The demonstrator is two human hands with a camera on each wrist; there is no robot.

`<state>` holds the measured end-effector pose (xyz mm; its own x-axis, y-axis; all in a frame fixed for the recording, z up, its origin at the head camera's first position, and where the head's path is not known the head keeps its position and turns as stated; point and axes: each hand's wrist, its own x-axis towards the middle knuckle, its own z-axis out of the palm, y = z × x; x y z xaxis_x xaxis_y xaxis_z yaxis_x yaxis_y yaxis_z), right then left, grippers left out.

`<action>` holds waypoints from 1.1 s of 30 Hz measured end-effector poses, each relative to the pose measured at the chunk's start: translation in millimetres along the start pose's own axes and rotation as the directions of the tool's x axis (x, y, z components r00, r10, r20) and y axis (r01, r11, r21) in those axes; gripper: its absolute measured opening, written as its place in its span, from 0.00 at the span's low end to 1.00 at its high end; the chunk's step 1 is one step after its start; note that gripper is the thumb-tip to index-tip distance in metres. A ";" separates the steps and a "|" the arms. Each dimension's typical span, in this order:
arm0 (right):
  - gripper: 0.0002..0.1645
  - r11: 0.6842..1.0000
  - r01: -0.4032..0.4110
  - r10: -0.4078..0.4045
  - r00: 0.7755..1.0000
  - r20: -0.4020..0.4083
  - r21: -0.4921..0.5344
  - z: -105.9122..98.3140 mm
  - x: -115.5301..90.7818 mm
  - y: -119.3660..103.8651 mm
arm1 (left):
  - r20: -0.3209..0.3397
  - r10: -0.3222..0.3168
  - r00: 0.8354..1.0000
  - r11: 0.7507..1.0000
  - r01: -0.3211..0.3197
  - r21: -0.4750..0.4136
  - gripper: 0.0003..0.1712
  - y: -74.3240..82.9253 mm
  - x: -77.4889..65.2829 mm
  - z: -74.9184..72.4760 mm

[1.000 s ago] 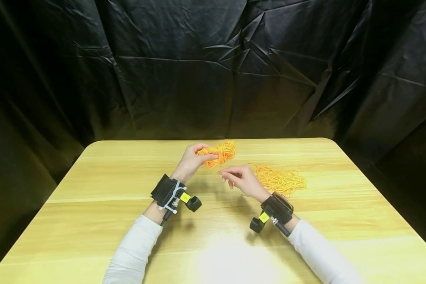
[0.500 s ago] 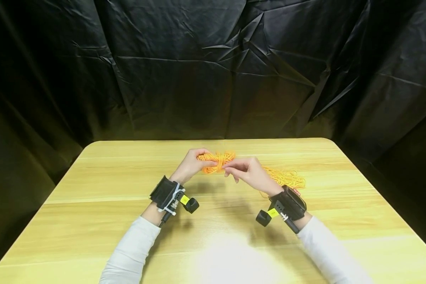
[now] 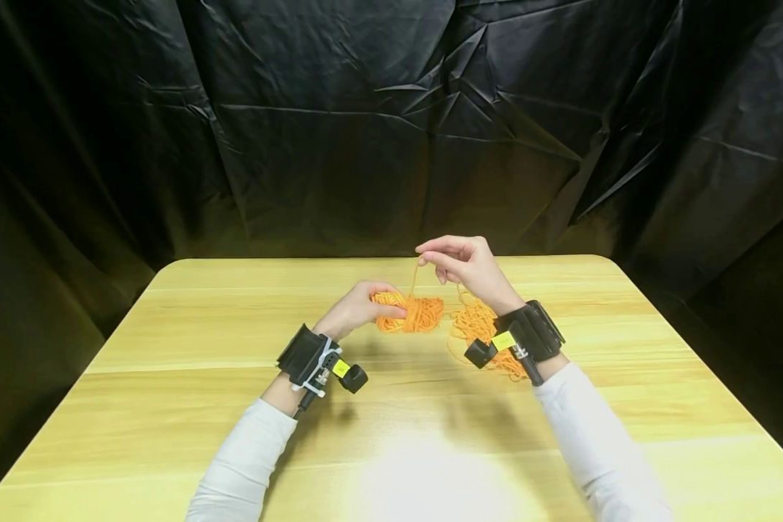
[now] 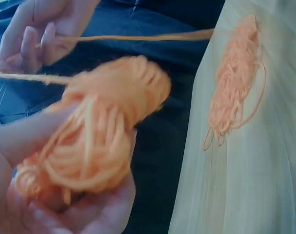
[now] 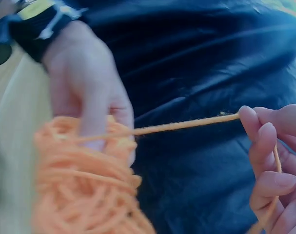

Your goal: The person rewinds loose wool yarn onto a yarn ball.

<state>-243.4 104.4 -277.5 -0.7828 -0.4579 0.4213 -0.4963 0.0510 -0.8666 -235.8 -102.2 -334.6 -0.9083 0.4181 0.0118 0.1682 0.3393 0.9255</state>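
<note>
Left hand (image 3: 359, 306): clamped on the yarn bundle (image 3: 425, 316); its left end is gripped between thumb and fingers, presumably so that the wrapped middle is left uncovered.
Yarn bundle: held above the table (image 3: 170, 355), its middle crossed by wound turns.
Strand (image 3: 414, 277): stretched upward from the bundle, probably drawn tight so that the turns are not loosened.
Right hand (image 3: 468, 265): raised higher than the bundle; the strand is pinched at the fingertips.
Loose yarn pile (image 3: 473, 317): laid on the table, partly hidden by the wrist camera (image 3: 480, 354), seemingly placed near for easy feeding.
Table: wood-grained, whitened by glare nearest the wearer.
Room: screened by creased black sheeting (image 3: 339, 167).
</note>
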 end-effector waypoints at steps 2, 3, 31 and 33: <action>0.14 0.998 -0.019 0.021 0.999 -0.029 0.053 -2.1 3.0 4.8 | 0.057 0.013 0.998 1.000 -0.014 0.019 0.12 -0.1 -1.0 -0.8; 0.14 0.997 -0.030 0.033 0.999 -0.042 0.075 -2.9 3.9 7.9 | 0.084 0.019 0.996 1.000 -0.021 0.016 0.12 0.1 -1.8 -1.4; 0.12 0.975 -0.158 0.184 0.969 0.167 -0.158 42.9 -44.7 43.1 | -0.242 -0.026 0.970 0.944 -0.056 -0.325 0.15 4.9 -0.3 -5.2; 0.11 0.968 -0.142 0.181 0.966 0.187 -0.205 42.9 -45.4 34.6 | -0.257 -0.015 0.966 0.961 -0.057 -0.269 0.14 3.8 0.7 -4.6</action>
<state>-209.0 88.8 -338.0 -0.7755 -0.5988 0.2001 -0.4467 0.2964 -0.8441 -237.6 -104.5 -329.3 -0.9786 0.1823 0.0952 0.1105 0.0757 0.9910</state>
